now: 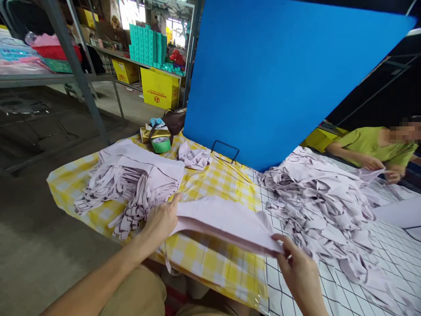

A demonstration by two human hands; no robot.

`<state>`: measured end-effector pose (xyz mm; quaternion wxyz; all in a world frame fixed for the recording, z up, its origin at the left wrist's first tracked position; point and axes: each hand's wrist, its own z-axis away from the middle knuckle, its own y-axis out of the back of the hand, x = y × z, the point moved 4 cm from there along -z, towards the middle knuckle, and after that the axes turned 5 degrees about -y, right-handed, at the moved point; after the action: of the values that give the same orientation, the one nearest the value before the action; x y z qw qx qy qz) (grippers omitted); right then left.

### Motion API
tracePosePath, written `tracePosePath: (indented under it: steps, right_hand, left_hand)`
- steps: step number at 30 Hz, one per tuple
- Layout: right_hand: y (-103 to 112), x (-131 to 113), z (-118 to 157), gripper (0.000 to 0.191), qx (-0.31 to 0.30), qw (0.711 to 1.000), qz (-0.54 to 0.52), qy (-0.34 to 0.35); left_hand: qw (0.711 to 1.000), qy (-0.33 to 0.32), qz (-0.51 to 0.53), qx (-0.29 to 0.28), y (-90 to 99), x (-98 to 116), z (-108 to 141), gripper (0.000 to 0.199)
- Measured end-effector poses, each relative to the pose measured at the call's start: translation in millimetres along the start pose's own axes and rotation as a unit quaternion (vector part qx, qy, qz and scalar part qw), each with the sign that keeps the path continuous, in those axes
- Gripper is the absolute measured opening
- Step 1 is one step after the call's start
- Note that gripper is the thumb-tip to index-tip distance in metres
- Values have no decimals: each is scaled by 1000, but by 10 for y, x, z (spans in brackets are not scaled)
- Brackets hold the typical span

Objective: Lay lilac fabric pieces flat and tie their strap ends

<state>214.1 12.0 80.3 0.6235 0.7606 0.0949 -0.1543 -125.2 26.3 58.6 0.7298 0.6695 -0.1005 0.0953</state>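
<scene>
A pale lilac strappy garment (220, 219) is stretched between my hands, just above the yellow checked cloth. My left hand (164, 218) grips its left end, with a thin strap hanging below. At the other end, my right hand (294, 259) pinches the lower right corner between thumb and fingers. Left of the garment lies a neat stack of similar lilac garments (148, 169), their straps dangling in loops toward me. On the right is a loose heap of lilac garments (319, 188), spread over a white grid-patterned cloth.
A large blue board (263, 79) rises behind the table. Near the stack sits a roll of green tape (161, 144), with a crumpled lilac piece (194, 156) nearby. Across the heap, a person in a yellow-green top (371, 145) handles lilac fabric. Yellow boxes (159, 87) stand farther back.
</scene>
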Motion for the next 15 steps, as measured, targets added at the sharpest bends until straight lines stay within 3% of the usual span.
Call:
tracePosePath:
  steps: [3,5,7,9,12,15]
  right_hand:
    - [-219,120,321,28,-241,969,-48,23]
    - [-325,169,470,30,-325,943,-71,21]
    - [-371,187,477,29,-311,947,-82,16]
    - [-391,173,378,26,-240,968,-77,19]
    - [-447,119,199,26,-139,989,-45,25]
    - [-561,72,106,25,-111,993,-22,35]
  left_hand:
    - [995,-31,21,-94,-168,-85,314,69]
    - [983,-68,81,-152,-258,-151,455,71]
    - [966,-106,131,-198,-308,-198,480,70]
    - [959,-126,143,-208,-328,-210,380,62]
    - [974,-129,140,-121,-326,-147,97,46]
    - [975,-153,154,-43,-362,-17,-122,37]
